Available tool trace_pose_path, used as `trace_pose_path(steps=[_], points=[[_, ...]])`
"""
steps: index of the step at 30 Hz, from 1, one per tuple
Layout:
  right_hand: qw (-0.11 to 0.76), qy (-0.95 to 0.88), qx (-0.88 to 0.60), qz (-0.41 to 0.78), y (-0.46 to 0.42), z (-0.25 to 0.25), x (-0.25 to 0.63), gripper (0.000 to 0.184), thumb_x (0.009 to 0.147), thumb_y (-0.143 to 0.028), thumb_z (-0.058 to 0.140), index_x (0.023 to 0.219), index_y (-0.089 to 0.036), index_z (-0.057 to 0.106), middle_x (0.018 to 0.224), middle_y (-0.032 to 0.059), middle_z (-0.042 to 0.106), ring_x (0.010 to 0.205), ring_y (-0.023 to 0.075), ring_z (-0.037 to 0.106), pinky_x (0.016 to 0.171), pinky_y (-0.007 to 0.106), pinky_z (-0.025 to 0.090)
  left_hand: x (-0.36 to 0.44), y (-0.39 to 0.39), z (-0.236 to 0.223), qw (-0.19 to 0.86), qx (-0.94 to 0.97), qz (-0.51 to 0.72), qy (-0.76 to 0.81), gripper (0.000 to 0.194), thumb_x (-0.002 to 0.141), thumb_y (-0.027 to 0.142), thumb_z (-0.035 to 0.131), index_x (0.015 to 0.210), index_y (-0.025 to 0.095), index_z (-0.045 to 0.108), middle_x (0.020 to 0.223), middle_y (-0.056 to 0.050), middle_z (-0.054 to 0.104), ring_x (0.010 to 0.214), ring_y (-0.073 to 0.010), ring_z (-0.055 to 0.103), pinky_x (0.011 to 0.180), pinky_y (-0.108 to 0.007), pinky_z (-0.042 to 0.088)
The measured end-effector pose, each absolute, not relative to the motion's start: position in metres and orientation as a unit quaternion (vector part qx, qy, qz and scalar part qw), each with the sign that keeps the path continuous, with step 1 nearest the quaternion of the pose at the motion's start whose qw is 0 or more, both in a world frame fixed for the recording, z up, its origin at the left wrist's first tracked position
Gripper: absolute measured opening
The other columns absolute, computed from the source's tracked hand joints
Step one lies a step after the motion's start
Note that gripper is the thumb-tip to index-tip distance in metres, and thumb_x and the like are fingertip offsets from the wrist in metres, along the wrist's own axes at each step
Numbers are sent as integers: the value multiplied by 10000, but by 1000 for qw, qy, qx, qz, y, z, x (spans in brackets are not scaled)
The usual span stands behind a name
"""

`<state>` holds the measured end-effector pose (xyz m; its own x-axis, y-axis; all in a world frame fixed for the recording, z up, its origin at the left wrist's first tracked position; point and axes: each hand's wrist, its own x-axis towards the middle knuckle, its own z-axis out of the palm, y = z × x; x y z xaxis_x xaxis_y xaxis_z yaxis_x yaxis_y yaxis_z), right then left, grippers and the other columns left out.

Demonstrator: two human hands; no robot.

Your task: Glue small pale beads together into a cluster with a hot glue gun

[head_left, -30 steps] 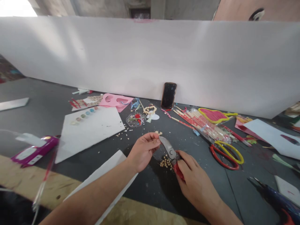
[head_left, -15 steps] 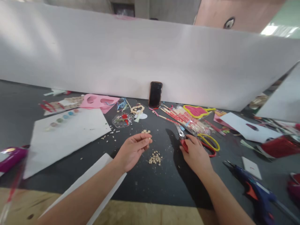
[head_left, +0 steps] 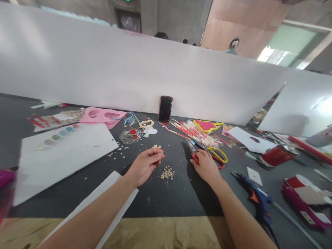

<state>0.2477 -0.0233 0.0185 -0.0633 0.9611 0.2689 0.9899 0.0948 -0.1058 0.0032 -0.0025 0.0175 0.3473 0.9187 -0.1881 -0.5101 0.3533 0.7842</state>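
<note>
The left hand (head_left: 145, 165) is pinched closed on small beige crumbs (head_left: 157, 146) at its fingertips, and the right hand (head_left: 206, 167) is closed around red-handled cutters (head_left: 195, 158). A small pile of crumbs (head_left: 167, 173) lies on the dark table (head_left: 166, 204) between the two hands, and yellow-and-red scissors (head_left: 218, 155) are just beyond the cutters.

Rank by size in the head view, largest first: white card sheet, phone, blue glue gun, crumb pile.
1. White card sheet
2. Blue glue gun and phone: unsure, since the gun lies nearer the camera
3. Crumb pile
</note>
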Motion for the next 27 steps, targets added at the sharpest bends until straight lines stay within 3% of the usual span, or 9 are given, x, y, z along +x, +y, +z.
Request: trace_pose_path(steps=[5, 13, 19, 27], points=[[139, -707, -693, -15, -26, 42, 265, 102, 744, -273, 572, 704, -181, 556, 833, 45, 596, 794, 172, 535, 717, 271, 381, 4, -4, 18, 763, 310, 462, 329, 160, 613, 170, 730, 750, 148, 652, 716, -11, 616, 675, -90, 559, 623, -188, 421], [220, -558, -800, 24, -41, 78, 357, 172, 739, -302, 606, 656, -169, 535, 730, 10, 577, 748, 170, 533, 648, 273, 378, 4, -7, 15, 773, 327, 433, 327, 176, 629, 176, 727, 784, 148, 650, 734, -11, 625, 675, -87, 562, 629, -178, 436], [349, -395, -836, 153, -68, 85, 398, 269, 853, -309, 510, 1066, -147, 539, 1054, 46, 574, 868, 189, 584, 723, 370, 493, 4, -6, 12, 772, 332, 422, 341, 186, 630, 171, 729, 797, 152, 650, 747, -14, 627, 693, -87, 564, 627, -167, 449], [586, -235, -726, 274, -79, 83, 396, 291, 855, -283, 513, 1119, -160, 509, 1114, 69, 549, 916, 192, 573, 755, 392, 486, 4, -8, 15, 773, 320, 426, 345, 177, 608, 159, 737, 767, 152, 661, 738, -14, 622, 713, -100, 573, 624, -175, 467]])
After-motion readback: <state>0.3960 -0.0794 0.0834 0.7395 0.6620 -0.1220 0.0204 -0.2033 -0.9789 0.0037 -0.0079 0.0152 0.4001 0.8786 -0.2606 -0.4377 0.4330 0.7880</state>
